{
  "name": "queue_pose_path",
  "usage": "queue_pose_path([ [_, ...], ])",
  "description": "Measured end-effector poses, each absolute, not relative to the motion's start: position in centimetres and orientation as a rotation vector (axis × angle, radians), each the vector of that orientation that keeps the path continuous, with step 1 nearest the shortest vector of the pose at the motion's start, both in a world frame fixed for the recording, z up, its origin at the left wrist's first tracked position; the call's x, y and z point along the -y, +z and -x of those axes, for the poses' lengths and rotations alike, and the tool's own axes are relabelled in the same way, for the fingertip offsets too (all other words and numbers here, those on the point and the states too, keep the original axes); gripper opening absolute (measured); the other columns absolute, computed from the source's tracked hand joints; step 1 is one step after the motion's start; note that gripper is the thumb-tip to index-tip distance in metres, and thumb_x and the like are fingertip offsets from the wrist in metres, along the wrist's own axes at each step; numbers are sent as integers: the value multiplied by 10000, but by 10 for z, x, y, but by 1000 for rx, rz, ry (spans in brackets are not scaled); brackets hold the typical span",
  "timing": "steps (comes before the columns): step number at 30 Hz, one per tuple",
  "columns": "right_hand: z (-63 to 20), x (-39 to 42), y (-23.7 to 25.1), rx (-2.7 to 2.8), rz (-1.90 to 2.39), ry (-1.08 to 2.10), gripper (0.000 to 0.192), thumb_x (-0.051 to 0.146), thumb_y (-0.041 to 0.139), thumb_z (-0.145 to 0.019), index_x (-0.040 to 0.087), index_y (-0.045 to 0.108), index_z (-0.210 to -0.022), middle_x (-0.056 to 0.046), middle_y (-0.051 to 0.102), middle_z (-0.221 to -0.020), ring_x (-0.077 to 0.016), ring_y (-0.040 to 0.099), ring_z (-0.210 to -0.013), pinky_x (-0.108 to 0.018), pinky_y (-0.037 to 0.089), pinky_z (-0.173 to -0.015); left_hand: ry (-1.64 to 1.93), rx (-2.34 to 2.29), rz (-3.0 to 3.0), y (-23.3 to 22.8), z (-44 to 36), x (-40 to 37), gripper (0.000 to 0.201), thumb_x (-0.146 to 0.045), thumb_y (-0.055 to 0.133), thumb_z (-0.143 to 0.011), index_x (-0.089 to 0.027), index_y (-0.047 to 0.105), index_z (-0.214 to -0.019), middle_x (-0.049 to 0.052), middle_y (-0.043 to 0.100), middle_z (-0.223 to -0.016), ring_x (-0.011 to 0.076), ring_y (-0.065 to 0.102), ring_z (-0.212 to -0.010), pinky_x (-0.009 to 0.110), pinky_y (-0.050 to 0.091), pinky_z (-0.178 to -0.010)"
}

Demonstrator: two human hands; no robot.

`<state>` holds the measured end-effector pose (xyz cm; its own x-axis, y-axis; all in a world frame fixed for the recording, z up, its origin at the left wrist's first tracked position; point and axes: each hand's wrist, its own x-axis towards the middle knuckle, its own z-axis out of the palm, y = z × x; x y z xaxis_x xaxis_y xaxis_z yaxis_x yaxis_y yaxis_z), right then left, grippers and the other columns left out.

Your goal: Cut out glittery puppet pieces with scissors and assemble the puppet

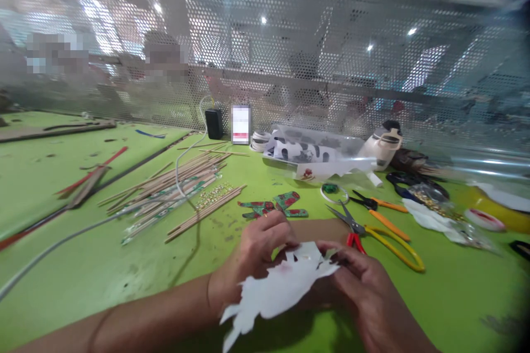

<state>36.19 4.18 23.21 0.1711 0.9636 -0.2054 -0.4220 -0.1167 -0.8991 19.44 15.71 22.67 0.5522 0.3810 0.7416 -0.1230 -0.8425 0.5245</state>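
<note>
A white paper cut-out (278, 290) with a jagged outline and small slits near its upper end is held low over the green table. My left hand (265, 242) grips its upper left edge, fingers curled and fingertips partly hidden behind the paper. At the upper right end, my right hand (359, 276) pinches the cut-out between thumb and fingers. Just beyond my hands lie several green-and-red patterned pieces (292, 199). A brown cardboard sheet (321, 230) lies partly beneath them. To the right rest scissors (387, 234) with yellow and red handles.
Thin wooden sticks (207, 212) and small gold beads (215, 194) lie left of centre, crossed by a white cable (178, 168). Orange-handled pliers (387, 220) are at right. A phone (240, 124) and paper-filled tray (304, 154) stand before a perforated metal screen (265, 55).
</note>
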Motion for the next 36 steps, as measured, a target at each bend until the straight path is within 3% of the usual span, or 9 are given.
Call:
queue_pose_path([
  [4,-362,-42,233,647,1108,1337,327,285,886,-700,206,813,-1009,-93,790,-993,-268,734,-971,-413,541,-980,1205,-184,-2310,230,-193,-159,398,-450,490,-1015,-146,624,-796,66,581,-737,163,543,-678,295,471,-609],
  [10,-363,-43,233,699,1114,1349,294,335,866,-720,207,824,-982,-86,788,-878,-232,725,-787,-337,578,-750,1187,-227,-2288,235,-190,-155,393,-439,460,-1019,-150,616,-802,83,591,-765,176,546,-698,313,464,-622],
  [15,-362,-43,233,737,1103,1345,278,370,882,-719,236,829,-957,-72,790,-914,-216,723,-829,-364,556,-888,1205,-225,-2303,236,-192,-156,393,-415,444,-1023,-148,612,-788,81,601,-741,171,547,-683,310,480,-620],
  [18,-362,-42,233,668,1099,1362,309,353,893,-709,250,823,-992,-69,793,-933,-212,729,-819,-350,564,-855,1207,-218,-2307,234,-194,-157,384,-401,453,-1024,-149,613,-781,78,613,-750,163,557,-681,297,489,-620],
  [22,-363,-44,232,698,1103,1384,315,381,870,-743,228,822,-1015,-96,794,-1007,-238,726,-958,-305,558,-831,1243,-225,-2267,228,-196,-160,391,-444,506,-1004,-153,611,-764,54,595,-718,149,545,-652,278,476,-600],
  [29,-360,-48,233,733,1106,1362,286,418,905,-692,220,832,-886,-60,777,-856,-169,705,-799,-245,556,-755,1226,-297,-2256,224,-195,-159,233,-251,591,-953,-165,579,-737,11,563,-681,131,523,-643,241,433,-589],
  [36,-358,-50,238,604,1087,1379,355,361,957,-580,190,813,-856,-60,762,-796,-207,705,-762,-303,566,-739,1119,-246,-2318,238,-189,-154,244,-278,536,-951,-129,644,-791,84,622,-774,162,560,-699,282,474,-631],
])
